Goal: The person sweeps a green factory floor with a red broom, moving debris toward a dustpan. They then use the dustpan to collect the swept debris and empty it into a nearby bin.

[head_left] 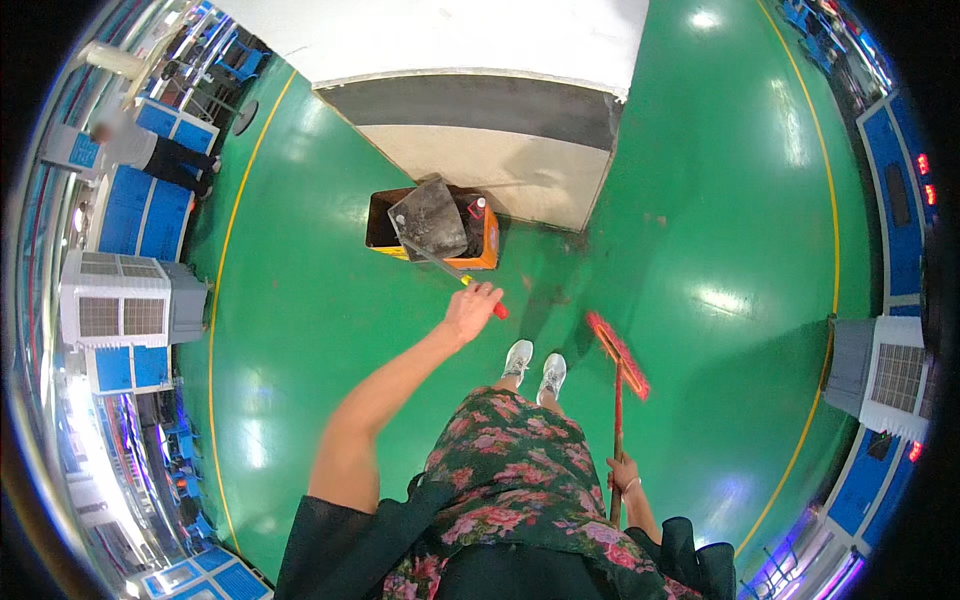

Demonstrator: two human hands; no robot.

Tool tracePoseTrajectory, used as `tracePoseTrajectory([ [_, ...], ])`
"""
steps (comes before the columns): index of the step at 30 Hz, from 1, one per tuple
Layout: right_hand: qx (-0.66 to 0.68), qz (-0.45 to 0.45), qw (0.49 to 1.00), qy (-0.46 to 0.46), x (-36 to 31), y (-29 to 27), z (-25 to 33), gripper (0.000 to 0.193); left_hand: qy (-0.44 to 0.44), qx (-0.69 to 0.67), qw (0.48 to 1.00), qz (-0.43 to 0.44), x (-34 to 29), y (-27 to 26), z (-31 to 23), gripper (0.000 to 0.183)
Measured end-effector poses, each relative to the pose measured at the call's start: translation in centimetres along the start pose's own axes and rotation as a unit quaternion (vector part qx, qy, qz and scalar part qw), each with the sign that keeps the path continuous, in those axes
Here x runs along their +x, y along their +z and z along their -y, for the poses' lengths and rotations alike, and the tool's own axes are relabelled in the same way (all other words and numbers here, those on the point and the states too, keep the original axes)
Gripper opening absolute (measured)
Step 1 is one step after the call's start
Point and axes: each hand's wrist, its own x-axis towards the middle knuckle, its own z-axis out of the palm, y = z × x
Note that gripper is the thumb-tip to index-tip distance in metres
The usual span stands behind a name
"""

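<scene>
My left hand [474, 312] reaches forward, its fingers wrapped round the red-ended handle of a long-handled dustpan [432, 220]. The dustpan's grey, dirty pan is tilted over an orange and yellow box [483, 255] and covers part of its opening. A dark interior shows beside the pan, with a small white-and-red item at the right that I cannot make out. Low at my right side, my right hand [622, 472] is closed round the reddish stick of a broom [620, 356]. The broom's pink-red bristle head is on the green floor, to the right of my shoes.
A white and grey pillar [480, 150] stands right behind the box. Grey air coolers [125, 300] and blue cabinets [145, 210] line the left; another cooler [895, 378] stands at the right. Yellow lines mark the green floor [720, 250]. A person [140, 148] stands at the far left.
</scene>
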Motion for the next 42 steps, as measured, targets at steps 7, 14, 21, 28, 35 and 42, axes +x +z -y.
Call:
tracePoseTrajectory([
  [7, 0.024, -0.045, 0.999, -0.005, 0.9, 1.9, -0.7, 0.056, 0.116, 0.054, 0.988, 0.085, 5.5, 5.4, -5.2, 0.01],
  [14, 0.09, -0.035, 0.995, 0.022, 0.7, 3.7, 0.5, 0.059, 0.122, -0.116, 0.97, 0.173, 7.6, 11.4, -3.3, 0.026],
  [21, 0.064, -0.057, 0.996, 0.033, 0.1, 6.8, 0.9, 0.061, 0.134, -0.07, 0.926, 0.345, 8.1, 12.1, -3.2, 0.017],
  [28, 0.078, -0.062, 0.995, 0.02, 0.6, 7.0, 0.6, 0.062, 0.141, -0.039, 0.909, 0.39, 8.0, 14.0, -3.6, 0.018],
  [35, 0.077, -0.059, 0.995, 0.037, 0.3, 6.7, 1.2, 0.063, 0.17, -0.007, 0.873, 0.457, 6.0, 16.7, -4.0, 0.018],
  [42, 0.074, -0.056, 0.994, 0.056, -0.9, 6.3, 3.1, 0.063, 0.177, -0.009, 0.888, 0.424, 4.4, 16.3, -4.2, 0.018],
])
